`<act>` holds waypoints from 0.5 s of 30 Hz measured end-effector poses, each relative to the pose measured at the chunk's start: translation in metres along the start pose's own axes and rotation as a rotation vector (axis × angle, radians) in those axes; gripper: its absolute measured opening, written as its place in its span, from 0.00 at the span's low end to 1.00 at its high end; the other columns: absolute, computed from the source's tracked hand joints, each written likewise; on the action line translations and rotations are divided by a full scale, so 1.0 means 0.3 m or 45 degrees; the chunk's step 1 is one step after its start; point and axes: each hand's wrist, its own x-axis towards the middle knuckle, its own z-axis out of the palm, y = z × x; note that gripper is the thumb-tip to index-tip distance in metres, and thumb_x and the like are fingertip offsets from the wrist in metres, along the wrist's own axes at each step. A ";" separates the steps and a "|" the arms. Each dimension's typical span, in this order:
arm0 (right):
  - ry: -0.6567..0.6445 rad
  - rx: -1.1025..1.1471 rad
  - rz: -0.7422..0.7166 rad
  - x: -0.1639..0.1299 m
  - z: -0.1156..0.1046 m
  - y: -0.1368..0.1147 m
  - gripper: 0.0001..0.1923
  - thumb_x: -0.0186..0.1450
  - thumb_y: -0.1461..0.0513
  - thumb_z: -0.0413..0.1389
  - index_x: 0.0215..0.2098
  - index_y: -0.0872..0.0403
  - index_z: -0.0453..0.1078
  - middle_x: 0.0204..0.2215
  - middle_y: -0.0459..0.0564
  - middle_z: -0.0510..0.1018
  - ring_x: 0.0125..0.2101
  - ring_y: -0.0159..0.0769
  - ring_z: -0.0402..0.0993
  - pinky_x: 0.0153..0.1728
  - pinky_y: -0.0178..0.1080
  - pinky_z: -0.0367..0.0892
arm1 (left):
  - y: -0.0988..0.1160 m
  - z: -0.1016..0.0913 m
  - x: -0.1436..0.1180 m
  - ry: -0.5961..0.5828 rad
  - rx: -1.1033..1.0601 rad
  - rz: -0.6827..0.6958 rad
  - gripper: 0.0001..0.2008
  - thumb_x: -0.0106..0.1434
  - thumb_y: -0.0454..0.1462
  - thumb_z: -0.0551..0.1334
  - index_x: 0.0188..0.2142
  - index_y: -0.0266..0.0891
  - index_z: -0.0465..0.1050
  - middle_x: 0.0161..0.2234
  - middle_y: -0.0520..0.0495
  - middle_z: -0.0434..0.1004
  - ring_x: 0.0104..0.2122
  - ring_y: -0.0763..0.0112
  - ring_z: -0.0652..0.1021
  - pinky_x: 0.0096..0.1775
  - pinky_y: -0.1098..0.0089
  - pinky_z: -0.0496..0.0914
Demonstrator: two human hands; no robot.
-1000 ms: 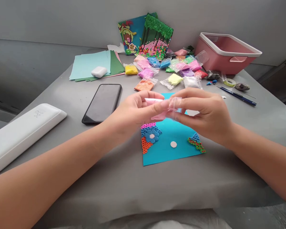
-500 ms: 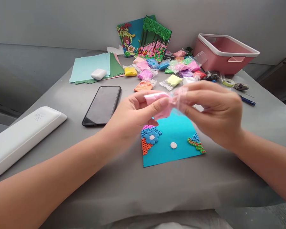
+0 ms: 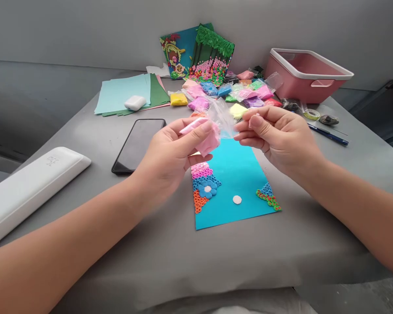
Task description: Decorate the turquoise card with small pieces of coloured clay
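Observation:
My left hand [image 3: 180, 150] is closed round a clear plastic bag of pink modelling clay [image 3: 212, 140], whose loose mouth points up and right. To its right, my right hand [image 3: 277, 133] pinches a small piece of pink clay [image 3: 256, 117] between thumb and forefinger, apart from the bag. Below both hands lies a blue card [image 3: 231, 174]. A blue clay flower [image 3: 208, 189] with a white centre sits among small pink, blue and orange clay rings on its left side. A white clay disc [image 3: 237, 199] rests near the card's lower middle, and blue and green-red rings fill the right corner.
Several bags of coloured clay [image 3: 198, 103] lie at the back, before two decorated cards [image 3: 212, 52]. A pink basket [image 3: 301, 83] and a blue pen [image 3: 329, 134] are on the right. On the left are a phone [image 3: 137, 144], coloured paper [image 3: 118, 93] and a white device [image 3: 36, 187].
My right hand has come away from the bag to the right with a bit of pink clay. My left hand, holding the bag, has shifted slightly left.

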 end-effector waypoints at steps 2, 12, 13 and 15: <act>-0.024 0.000 0.009 0.001 -0.001 0.004 0.17 0.62 0.50 0.70 0.40 0.51 0.77 0.34 0.47 0.85 0.35 0.32 0.85 0.36 0.34 0.82 | -0.001 -0.001 0.005 0.024 -0.015 -0.006 0.16 0.59 0.46 0.76 0.39 0.42 0.76 0.40 0.50 0.81 0.40 0.70 0.79 0.35 0.72 0.74; -0.062 0.126 0.241 0.060 -0.035 0.016 0.08 0.66 0.65 0.57 0.43 0.54 0.76 0.34 0.50 0.80 0.31 0.32 0.77 0.34 0.37 0.77 | -0.017 -0.010 0.015 -0.077 -0.023 -0.029 0.14 0.58 0.45 0.76 0.38 0.42 0.77 0.41 0.50 0.82 0.39 0.69 0.79 0.33 0.73 0.70; -0.096 0.132 0.252 0.058 -0.033 0.014 0.08 0.68 0.61 0.57 0.42 0.54 0.76 0.33 0.50 0.79 0.31 0.33 0.76 0.32 0.38 0.76 | -0.017 -0.010 0.016 -0.077 -0.028 -0.027 0.14 0.58 0.44 0.76 0.37 0.42 0.77 0.40 0.50 0.83 0.38 0.70 0.79 0.34 0.73 0.71; -0.131 0.102 0.236 0.043 -0.018 0.010 0.15 0.68 0.50 0.60 0.41 0.53 0.77 0.31 0.49 0.77 0.29 0.33 0.74 0.29 0.37 0.73 | -0.018 -0.009 0.017 -0.084 -0.035 -0.016 0.14 0.58 0.43 0.76 0.36 0.42 0.76 0.37 0.51 0.82 0.36 0.71 0.80 0.35 0.72 0.72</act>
